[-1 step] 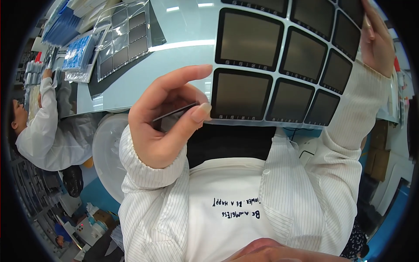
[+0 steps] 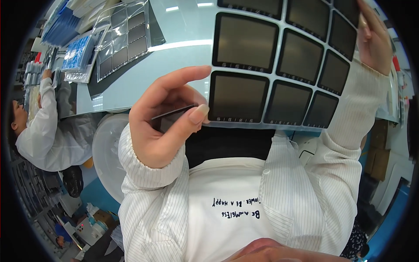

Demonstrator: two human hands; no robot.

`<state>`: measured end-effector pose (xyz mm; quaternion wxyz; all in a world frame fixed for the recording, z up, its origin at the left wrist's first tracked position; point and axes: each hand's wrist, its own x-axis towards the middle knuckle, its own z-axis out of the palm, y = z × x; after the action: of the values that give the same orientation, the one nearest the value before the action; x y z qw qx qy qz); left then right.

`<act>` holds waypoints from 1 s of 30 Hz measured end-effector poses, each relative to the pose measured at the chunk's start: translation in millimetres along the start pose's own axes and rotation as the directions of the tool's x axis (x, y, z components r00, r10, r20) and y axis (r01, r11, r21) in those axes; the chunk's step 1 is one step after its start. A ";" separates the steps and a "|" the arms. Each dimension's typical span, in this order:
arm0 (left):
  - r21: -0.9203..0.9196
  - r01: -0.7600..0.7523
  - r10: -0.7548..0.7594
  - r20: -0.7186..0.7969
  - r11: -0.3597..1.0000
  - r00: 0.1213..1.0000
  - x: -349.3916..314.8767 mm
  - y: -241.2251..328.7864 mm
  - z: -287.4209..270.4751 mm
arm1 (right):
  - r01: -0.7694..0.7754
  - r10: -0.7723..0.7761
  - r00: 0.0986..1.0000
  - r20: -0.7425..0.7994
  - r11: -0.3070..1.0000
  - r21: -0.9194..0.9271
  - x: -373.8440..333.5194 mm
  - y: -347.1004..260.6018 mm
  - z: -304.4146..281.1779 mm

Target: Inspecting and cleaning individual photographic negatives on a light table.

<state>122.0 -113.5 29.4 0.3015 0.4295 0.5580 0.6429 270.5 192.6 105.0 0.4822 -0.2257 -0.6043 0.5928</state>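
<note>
"In the head view, where's the sheet of dark squares [image 2: 288, 65]?"

"Up by the worktop [image 2: 183, 52], between both hands. The left hand [image 2: 152, 102] pinches its left edge, a dark card [image 2: 172, 120] tucked inside. The right hand [image 2: 373, 41] is at the right edge; I can't tell its pinch."

"Heavy?"

"Looks light, bendy, maybe slippery. Hold the edges."

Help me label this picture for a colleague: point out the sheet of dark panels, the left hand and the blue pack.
Sheet of dark panels [image 2: 299, 56]: head view, on a middle panel.
Left hand [image 2: 146, 105]: head view, near the index finger's base.
Blue pack [image 2: 77, 53]: head view, its blue face.
</note>
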 end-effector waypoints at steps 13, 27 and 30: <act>-0.238 0.416 -0.397 0.126 0.878 0.909 -17.3 -26.5 -19.0 | -0.416 0.450 0.838 0.309 0.893 -0.171 8.9 99.9 -17.4; -0.229 0.470 -0.450 0.133 0.853 0.883 -27.3 -36.4 -33.0 | -0.514 0.522 0.786 0.331 0.849 -0.120 3.2 110.9 -21.6; -0.244 0.483 -0.460 0.149 0.841 0.875 -29.7 -41.1 -42.3 | -0.509 0.512 0.770 0.381 0.853 -0.116 1.7 110.0 -15.1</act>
<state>93.9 -150.6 -17.5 0.5299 0.2599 0.5391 0.6009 249.7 223.1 0.2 0.1692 -0.2571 -0.6072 0.7325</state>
